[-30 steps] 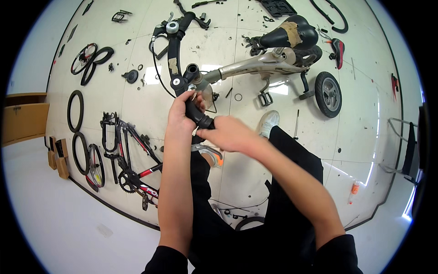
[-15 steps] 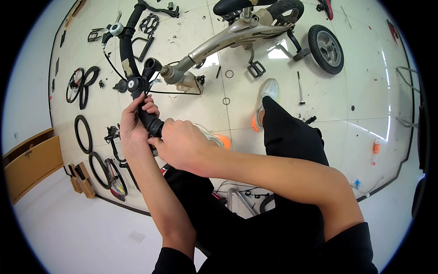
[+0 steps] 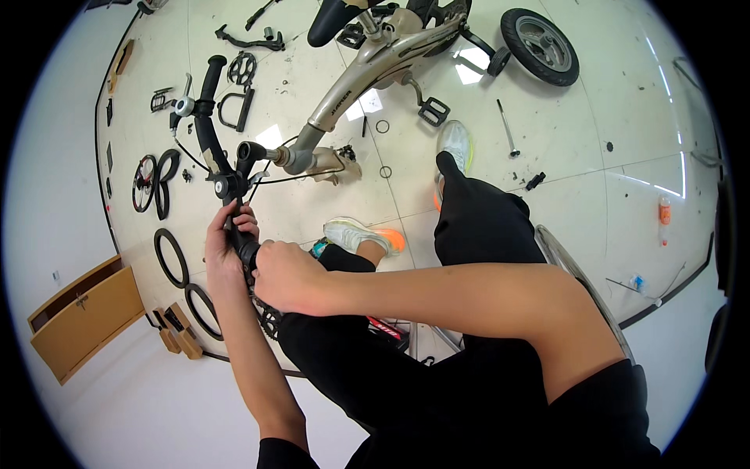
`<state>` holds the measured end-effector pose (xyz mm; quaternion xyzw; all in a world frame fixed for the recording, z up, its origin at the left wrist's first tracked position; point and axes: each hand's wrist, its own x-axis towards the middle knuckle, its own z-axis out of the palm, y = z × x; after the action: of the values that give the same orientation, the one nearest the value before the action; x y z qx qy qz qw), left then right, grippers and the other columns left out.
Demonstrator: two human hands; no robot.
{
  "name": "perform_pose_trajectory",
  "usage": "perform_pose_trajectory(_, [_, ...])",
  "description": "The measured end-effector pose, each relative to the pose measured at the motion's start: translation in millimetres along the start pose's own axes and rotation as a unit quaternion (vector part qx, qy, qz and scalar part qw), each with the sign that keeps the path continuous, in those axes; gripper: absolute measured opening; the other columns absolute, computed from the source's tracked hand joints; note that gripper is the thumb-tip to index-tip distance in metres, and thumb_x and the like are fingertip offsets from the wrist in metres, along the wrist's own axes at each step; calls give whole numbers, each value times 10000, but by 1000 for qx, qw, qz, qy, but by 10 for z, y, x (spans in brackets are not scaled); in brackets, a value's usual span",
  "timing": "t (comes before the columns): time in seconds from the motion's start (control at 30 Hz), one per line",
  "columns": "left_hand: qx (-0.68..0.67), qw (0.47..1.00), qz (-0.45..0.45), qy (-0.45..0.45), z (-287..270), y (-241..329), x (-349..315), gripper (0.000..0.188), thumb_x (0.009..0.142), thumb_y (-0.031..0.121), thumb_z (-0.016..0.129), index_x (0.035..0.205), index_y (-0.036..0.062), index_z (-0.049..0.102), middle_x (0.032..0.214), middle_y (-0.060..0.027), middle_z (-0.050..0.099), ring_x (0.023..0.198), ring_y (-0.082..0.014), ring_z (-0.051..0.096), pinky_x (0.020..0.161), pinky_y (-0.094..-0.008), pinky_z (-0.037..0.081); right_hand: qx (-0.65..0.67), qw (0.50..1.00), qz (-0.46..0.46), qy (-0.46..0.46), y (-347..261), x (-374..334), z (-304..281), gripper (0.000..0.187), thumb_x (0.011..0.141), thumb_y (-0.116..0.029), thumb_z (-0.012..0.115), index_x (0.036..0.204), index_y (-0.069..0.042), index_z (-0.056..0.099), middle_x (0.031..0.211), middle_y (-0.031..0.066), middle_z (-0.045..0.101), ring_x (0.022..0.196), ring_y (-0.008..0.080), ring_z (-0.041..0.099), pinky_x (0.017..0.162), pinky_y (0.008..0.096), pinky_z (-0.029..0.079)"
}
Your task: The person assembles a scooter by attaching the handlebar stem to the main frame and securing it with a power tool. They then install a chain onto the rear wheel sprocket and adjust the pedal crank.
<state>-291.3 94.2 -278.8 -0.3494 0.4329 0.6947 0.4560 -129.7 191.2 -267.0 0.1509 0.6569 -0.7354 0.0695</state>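
Note:
A small silver-gold bicycle frame (image 3: 341, 100) lies on the floor ahead, its black handlebar (image 3: 209, 148) reaching toward me. My left hand (image 3: 225, 244) supports the near half of the bar, fingers curled around it close to the stem. On the near grip (image 3: 248, 254), my right hand (image 3: 291, 277) is closed in a fist around the end. Its palm side and thumb are mostly hidden. On the far half of the bar sit a bell (image 3: 184, 106) and another black grip (image 3: 212, 76). Cables run from the bar toward the frame.
At the far right lies a wheel (image 3: 539, 47). A long bolt-like rod (image 3: 508, 129), a pedal (image 3: 433, 112) and two thin rings are near my shoes. Tyres (image 3: 171, 258), a chainring (image 3: 242, 69) and brackets are on the left, beside a cardboard box (image 3: 90, 320). A bottle (image 3: 664, 221) lies right.
The whole view has shifted and turned slightly. Both hands stay on the near half of the handlebar; my right fist has turned slightly around the grip.

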Motion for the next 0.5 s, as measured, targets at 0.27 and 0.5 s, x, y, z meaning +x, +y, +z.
perform_pose_trajectory(0.27, [161, 983, 43, 75, 62, -8, 44, 200, 862, 114, 639, 895, 8, 473, 708, -54, 538, 490, -85, 452, 434, -202, 408, 4, 1000, 2, -24, 98, 76, -7, 283, 777, -152, 586, 812, 129, 584, 816, 312, 623, 794, 430, 642, 738, 453, 523])
perform_pose_trajectory(0.5, [105, 989, -4, 104, 206, 34, 19, 191, 867, 97, 629, 841, 58, 444, 644, -29, 463, 474, -86, 412, 425, -201, 364, -15, 999, -2, -48, -86, -36, -165, 249, 721, -103, 579, 869, 92, 625, 948, 267, 630, 887, 387, 643, 791, 424, 526])
